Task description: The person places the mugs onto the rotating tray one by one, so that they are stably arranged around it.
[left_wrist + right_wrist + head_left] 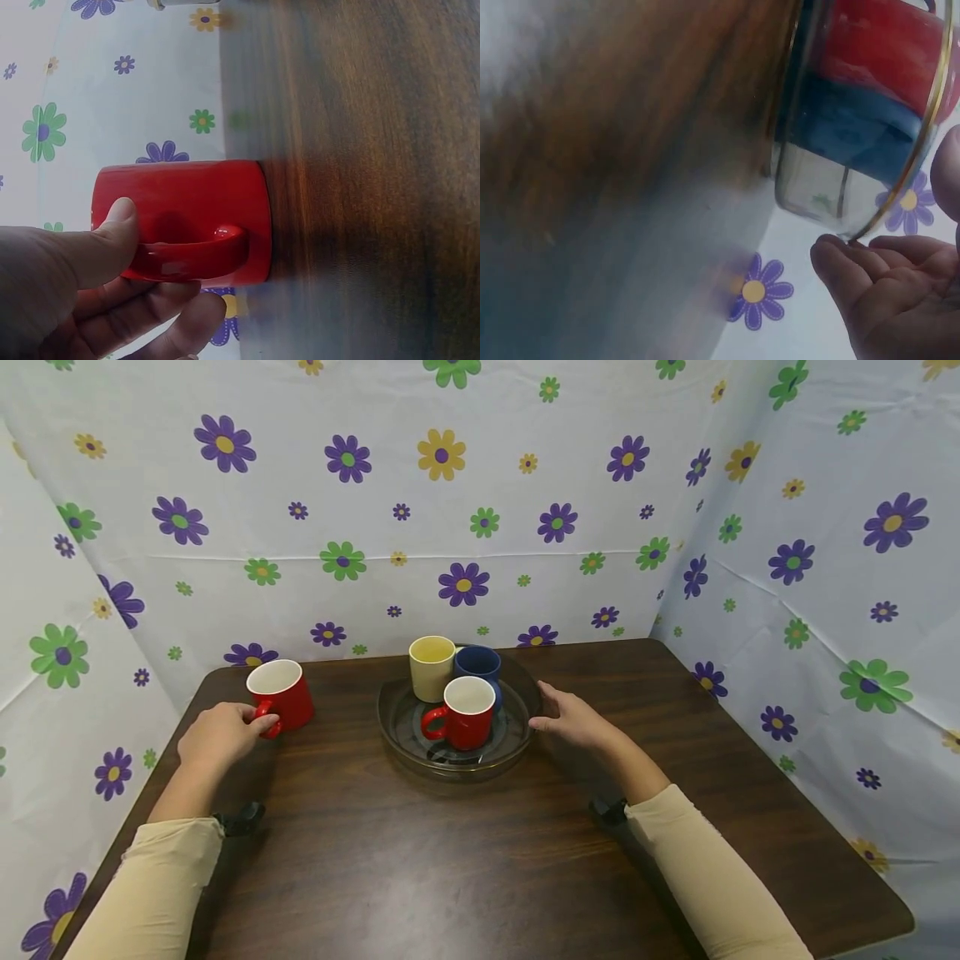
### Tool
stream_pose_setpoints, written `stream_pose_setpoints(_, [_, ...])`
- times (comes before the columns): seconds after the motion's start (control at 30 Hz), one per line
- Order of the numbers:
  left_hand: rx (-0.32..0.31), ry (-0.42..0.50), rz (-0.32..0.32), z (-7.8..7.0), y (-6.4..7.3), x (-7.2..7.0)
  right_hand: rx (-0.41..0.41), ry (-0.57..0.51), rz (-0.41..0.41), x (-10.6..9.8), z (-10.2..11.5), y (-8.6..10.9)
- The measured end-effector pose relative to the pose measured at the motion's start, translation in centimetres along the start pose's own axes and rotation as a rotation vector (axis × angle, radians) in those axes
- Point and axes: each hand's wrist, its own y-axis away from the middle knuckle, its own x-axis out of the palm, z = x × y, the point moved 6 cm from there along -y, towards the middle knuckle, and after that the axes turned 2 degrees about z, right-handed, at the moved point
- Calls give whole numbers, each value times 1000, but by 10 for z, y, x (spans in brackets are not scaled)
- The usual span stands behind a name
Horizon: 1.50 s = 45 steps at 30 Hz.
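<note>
On the left of the table, a red mug [294, 700] with a white inside stands upright. My left hand [217, 735] pinches its handle [195, 259], the thumb on top and fingers curled below. A round see-through tray [442, 770] with a raised, gold-edged wall sits near the table's middle. Inside it stand a yellow mug [431, 681], a blue mug [480, 664] and a second red mug [468, 727], its handle facing left. My right hand [573, 718] is at the tray's right side, fingertips [829, 251] right at the rim and thumb spread apart.
The dark wooden table [420, 860] ends at a flower-printed white cloth [390, 518] behind and on both sides. A dark strap [243, 818] is on my left wrist, another dark device [607, 810] on the right one.
</note>
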Motion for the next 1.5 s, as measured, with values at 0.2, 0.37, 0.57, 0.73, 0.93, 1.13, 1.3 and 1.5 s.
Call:
stream_pose_setpoints(0.2, [-7, 3, 12, 0, -1, 2, -13, 12, -8, 4, -1, 0])
stream_pose_setpoints(0.37, [-3, 10, 18, 0, -2, 3, -39, 10, -8, 2, -2, -2])
stream_pose_setpoints(0.57, [-3, 16, 20, -1, -2, 4, -45, 33, 3, -1, -3, -7])
stream_pose_setpoints(0.73, [2, 17, 15, -1, -2, 5, -39, 35, 13, -4, -7, -11])
stream_pose_setpoints(0.93, [-4, 25, 17, 1, -4, 6, -20, 39, -22, -8, -10, -15])
stream_pose_setpoints(1.13, [-8, 21, 17, 5, -5, 5, -7, 41, -70, -8, -10, -16])
stream_pose_setpoints(1.3, [1, 20, 15, 6, -4, 4, 1, 60, -115, -8, -4, -11])
stream_pose_setpoints(1.5, [3, 30, 20, 7, -2, 3, 14, 87, -93, 2, 9, -4])
